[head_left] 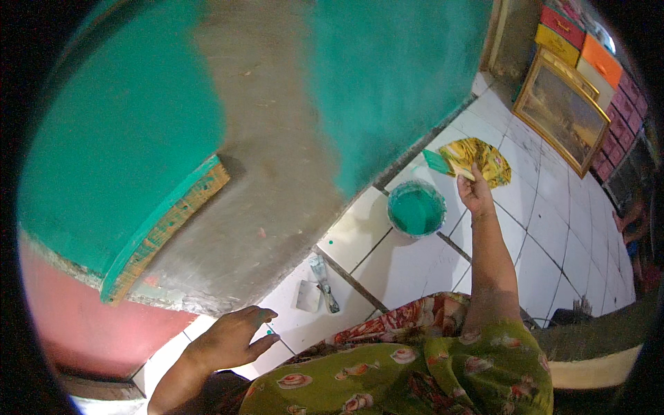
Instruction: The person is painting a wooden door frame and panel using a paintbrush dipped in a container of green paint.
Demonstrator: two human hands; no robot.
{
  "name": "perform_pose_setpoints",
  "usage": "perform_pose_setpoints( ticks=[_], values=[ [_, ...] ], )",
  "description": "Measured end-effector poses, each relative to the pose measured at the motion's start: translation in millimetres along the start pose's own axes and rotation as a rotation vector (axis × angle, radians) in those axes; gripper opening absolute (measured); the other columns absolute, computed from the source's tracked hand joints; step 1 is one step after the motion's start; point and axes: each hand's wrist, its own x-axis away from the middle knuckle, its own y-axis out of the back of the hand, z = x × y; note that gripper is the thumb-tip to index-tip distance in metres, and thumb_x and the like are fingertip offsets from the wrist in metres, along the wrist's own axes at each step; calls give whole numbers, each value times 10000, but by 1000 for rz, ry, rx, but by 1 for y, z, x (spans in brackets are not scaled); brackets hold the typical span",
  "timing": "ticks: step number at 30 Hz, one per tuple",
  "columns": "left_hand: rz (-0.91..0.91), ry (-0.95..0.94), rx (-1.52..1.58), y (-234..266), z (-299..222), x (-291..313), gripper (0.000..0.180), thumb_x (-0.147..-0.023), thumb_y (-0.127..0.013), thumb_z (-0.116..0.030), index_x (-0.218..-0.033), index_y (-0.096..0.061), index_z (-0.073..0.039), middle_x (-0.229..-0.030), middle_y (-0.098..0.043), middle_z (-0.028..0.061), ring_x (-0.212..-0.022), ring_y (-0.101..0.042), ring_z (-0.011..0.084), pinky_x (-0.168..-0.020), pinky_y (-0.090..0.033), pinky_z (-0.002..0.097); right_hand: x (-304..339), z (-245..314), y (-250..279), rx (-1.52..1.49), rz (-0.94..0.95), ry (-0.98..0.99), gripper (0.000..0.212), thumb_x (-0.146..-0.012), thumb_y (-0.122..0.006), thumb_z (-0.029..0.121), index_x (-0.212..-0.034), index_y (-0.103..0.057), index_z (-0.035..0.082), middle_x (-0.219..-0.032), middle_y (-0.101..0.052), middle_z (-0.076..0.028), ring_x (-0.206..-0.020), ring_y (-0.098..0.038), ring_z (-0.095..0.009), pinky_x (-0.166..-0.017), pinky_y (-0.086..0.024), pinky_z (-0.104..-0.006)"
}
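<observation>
My right hand [474, 194] grips the pale handle of a paintbrush [436, 161], its bristles coated in green. A yellow patterned cloth [494, 166] lies on the floor just beyond that hand. Left of the brush, and nearer to me, stands a round bucket of green paint [416, 209]. Empty and with its fingers apart, my left hand [234, 336] is at the lower left, close to the base of the wall. A paint-smeared scraper [324, 282] and a small whitish square piece [306, 296] rest on the tiles between that hand and the bucket.
The wall [401, 76] is green with a bare grey strip [266, 138]. A wooden ledge [173, 225] with a green top juts from it. White tiles [408, 270] cover the floor. Gold-framed pictures [561, 111] lean against coloured drawers [600, 62] at the far right.
</observation>
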Motion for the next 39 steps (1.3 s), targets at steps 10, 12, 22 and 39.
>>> perform_pose_setpoints(
  ticks=[10,12,22,39],
  values=[
    [-30,-52,1,0,7,7,471,-962,-587,-335,-1251,-562,36,-1183,-620,250,-1072,-615,400,-945,-496,459,60,12,-168,-75,449,80,211,-965,-635,152,-1057,-611,-37,-1073,-679,-193,-933,-693,-287,-812,-623,-373],
    [-37,-61,-10,1,10,8,475,-965,-580,-335,-1259,-555,37,-1192,-614,251,-1080,-610,403,-947,-494,462,93,5,-213,24,553,137,197,-952,-620,72,-1099,-606,-58,-1092,-670,-206,-952,-692,-299,-838,-618,-379],
    [-83,-68,-11,9,26,29,491,-968,-569,-336,-1267,-540,53,-1154,-610,265,-1066,-604,421,-936,-494,476,201,-77,-379,712,684,1315,201,-778,-768,-30,-972,-735,11,-1057,-720,-128,-980,-673,-220,-876,-508,-299],
    [-75,-14,14,8,55,54,514,-955,-592,-353,-1273,-540,48,-1185,-611,256,-1093,-602,412,-969,-482,470,198,-131,-305,1266,882,1093,221,-745,-753,-41,-941,-729,58,-1081,-712,-134,-1005,-693,-278,-859,-547,-350]
  ],
)
